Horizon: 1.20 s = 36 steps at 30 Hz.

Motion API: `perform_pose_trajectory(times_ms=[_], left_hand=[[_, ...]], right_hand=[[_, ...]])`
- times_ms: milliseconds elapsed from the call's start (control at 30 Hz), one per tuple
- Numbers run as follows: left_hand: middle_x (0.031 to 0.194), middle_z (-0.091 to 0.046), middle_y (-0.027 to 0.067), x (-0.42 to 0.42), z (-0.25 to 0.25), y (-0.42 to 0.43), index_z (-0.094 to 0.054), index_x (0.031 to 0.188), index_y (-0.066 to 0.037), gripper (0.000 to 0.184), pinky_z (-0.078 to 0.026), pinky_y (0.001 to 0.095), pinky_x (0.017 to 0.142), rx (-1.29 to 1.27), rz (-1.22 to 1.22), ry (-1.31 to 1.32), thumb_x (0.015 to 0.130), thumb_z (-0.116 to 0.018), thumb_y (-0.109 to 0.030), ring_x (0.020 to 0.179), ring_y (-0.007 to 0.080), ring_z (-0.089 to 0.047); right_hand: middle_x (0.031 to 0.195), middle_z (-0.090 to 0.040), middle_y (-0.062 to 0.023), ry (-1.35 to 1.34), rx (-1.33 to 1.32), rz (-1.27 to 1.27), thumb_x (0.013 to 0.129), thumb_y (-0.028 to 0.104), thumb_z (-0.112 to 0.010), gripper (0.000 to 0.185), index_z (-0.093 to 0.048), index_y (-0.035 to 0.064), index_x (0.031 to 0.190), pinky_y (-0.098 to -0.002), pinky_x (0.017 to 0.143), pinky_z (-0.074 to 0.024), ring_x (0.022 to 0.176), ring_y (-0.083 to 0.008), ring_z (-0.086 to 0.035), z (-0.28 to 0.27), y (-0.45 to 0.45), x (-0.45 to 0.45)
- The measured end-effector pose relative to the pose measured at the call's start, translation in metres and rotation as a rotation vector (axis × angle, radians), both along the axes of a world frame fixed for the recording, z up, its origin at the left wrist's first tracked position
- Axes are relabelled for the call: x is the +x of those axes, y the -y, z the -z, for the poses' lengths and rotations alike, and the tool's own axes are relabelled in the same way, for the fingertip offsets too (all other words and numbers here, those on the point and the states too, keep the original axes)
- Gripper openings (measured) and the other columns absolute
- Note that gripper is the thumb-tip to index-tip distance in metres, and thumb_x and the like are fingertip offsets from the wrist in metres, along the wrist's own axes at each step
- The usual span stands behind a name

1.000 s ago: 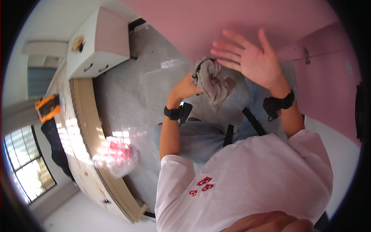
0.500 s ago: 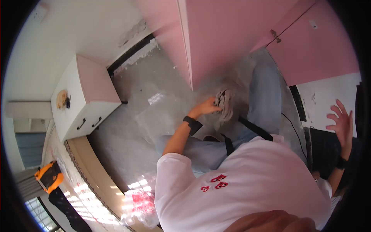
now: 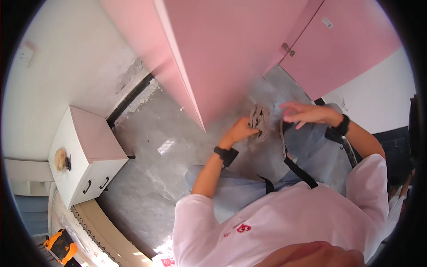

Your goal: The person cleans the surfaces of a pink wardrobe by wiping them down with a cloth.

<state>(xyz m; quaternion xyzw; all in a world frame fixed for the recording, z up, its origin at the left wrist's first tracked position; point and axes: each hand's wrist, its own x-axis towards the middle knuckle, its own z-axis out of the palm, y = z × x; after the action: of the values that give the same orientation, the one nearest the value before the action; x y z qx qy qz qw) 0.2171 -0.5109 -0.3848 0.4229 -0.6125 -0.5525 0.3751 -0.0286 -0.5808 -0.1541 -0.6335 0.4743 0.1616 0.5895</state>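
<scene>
My left hand point(image 3: 242, 130) is closed round a crumpled grey-brown cloth point(image 3: 259, 121), which hangs over the grey floor between my legs. Just to the right of the cloth, my right hand point(image 3: 307, 114) is held above my bent knee with its fingers apart and nothing in them. The two hands do not touch. A large pink panel point(image 3: 231, 49) stands beyond them, its lower corner near the left hand. Black bands are on both wrists.
At the left is a white cabinet point(image 3: 84, 155) with black handles. An orange and black tool point(image 3: 61, 247) lies at lower left. A pink door point(image 3: 342, 49) with a hinge is at upper right. Part of an arm and white clothing point(image 3: 393, 213) shows at the right edge.
My right hand has swung out to the far right and come back beside the cloth. My left hand still holds the cloth. The view has turned, shifting the cabinet down and left.
</scene>
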Motion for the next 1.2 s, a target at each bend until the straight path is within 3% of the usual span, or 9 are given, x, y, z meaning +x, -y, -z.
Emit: perform_pose_trajectory(times_ms=[200, 333, 467, 533, 600, 700, 933, 1033, 1200], left_hand=[[0.107, -0.075, 0.0186, -0.02, -0.017, -0.017, -0.063, 0.126, 0.0, 0.052, -0.055, 0.0432, 0.091, 0.049, -0.455, 0.199, 0.079, -0.079, -0.017, 0.103, 0.0338, -0.072], [0.119, -0.069, 0.0292, -0.023, -0.022, -0.049, -0.04, 0.149, 0.005, 0.082, -0.055, 0.0465, 0.094, 0.032, -0.807, 0.156, 0.083, -0.081, -0.021, 0.11, 0.046, -0.069], [0.127, -0.064, 0.034, -0.016, -0.073, -0.105, -0.027, 0.155, 0.008, 0.088, -0.056, 0.0459, 0.093, 0.059, -0.819, 0.15, 0.089, -0.078, -0.019, 0.112, 0.0467, -0.068], [0.124, -0.068, 0.0268, -0.012, -0.106, -0.117, -0.029, 0.156, 0.006, 0.083, -0.06, 0.0337, 0.081, 0.099, -0.901, 0.078, 0.092, -0.077, -0.014, 0.105, 0.0304, -0.073], [0.104, -0.076, 0.0227, -0.014, -0.155, -0.131, -0.043, 0.148, 0.005, 0.067, -0.06, 0.0364, 0.071, 0.043, -1.04, 0.535, 0.093, -0.075, -0.016, 0.089, 0.0313, -0.076], [0.074, -0.074, 0.006, -0.029, -0.224, -0.136, -0.066, 0.121, -0.007, 0.034, -0.055, 0.0417, 0.064, -0.012, -0.827, 1.187, 0.093, -0.072, -0.027, 0.067, 0.0336, -0.069], [0.067, -0.064, 0.007, -0.131, -0.336, -0.092, -0.067, 0.089, -0.01, 0.015, -0.051, 0.0413, 0.062, -0.486, -0.388, 0.87, 0.084, -0.07, -0.023, 0.07, 0.0238, -0.068], [0.063, -0.061, 0.0064, -0.147, -0.34, -0.087, -0.063, 0.089, -0.008, 0.013, -0.051, 0.0422, 0.055, -0.686, -0.208, 0.942, 0.089, -0.066, -0.021, 0.065, 0.0217, -0.065], [0.068, -0.062, 0.004, -0.139, -0.345, -0.101, -0.065, 0.086, -0.009, 0.013, -0.049, 0.0382, 0.057, -0.776, -0.245, 0.867, 0.089, -0.065, -0.021, 0.066, 0.0197, -0.064]], right_hand=[[0.164, -0.029, -0.02, 0.066, 0.363, -0.171, 0.094, 0.062, -0.068, 0.102, -0.018, 0.0088, 0.165, -0.0618, 0.113, -0.0423, 0.148, -0.0344, -0.034, 0.127, 0.017, 0.042], [0.161, -0.034, -0.0178, 0.451, 0.717, -0.003, 0.106, 0.047, -0.057, 0.072, -0.029, 0.008, 0.16, -0.0593, 0.108, -0.049, 0.145, -0.0296, -0.04, 0.174, 0.002, 0.076], [0.152, -0.048, -0.0131, 0.614, 1.034, 0.21, 0.111, 0.038, -0.049, 0.052, -0.04, 0.0087, 0.153, -0.0544, 0.102, -0.0554, 0.137, -0.0261, -0.051, 0.206, -0.009, 0.103], [0.147, -0.055, -0.0108, 0.634, 1.055, 0.168, 0.111, 0.038, -0.049, 0.052, -0.039, 0.0096, 0.153, -0.0552, 0.103, -0.0539, 0.131, -0.0281, -0.058, 0.199, -0.012, 0.102], [0.146, -0.057, -0.0094, 0.632, 1.008, 0.183, 0.112, 0.037, -0.047, 0.049, -0.041, 0.0109, 0.152, -0.0562, 0.104, -0.0524, 0.126, -0.0285, -0.061, 0.174, -0.024, 0.101], [0.146, -0.058, -0.0083, 0.551, 0.981, 0.006, 0.112, 0.035, -0.046, 0.046, -0.045, 0.0121, 0.151, -0.0569, 0.103, -0.0518, 0.127, -0.0278, -0.062, 0.177, -0.009, 0.083], [0.131, -0.067, -0.0133, 0.675, 0.414, -0.299, 0.108, 0.032, -0.053, 0.039, -0.059, 0.0089, 0.138, -0.0499, 0.092, -0.0557, 0.112, -0.0283, -0.068, 0.169, 0.015, 0.028], [0.142, -0.061, -0.0102, 0.633, 0.941, 0.001, 0.108, 0.033, -0.056, 0.048, -0.051, 0.005, 0.146, -0.0484, 0.097, -0.0562, 0.123, -0.0277, -0.063, 0.15, 0.007, 0.047], [0.134, -0.065, -0.0122, 0.581, 0.827, 0.154, 0.11, 0.033, -0.05, 0.04, -0.056, 0.006, 0.139, -0.0493, 0.091, -0.0564, 0.118, -0.027, -0.065, 0.148, -0.004, 0.029]])
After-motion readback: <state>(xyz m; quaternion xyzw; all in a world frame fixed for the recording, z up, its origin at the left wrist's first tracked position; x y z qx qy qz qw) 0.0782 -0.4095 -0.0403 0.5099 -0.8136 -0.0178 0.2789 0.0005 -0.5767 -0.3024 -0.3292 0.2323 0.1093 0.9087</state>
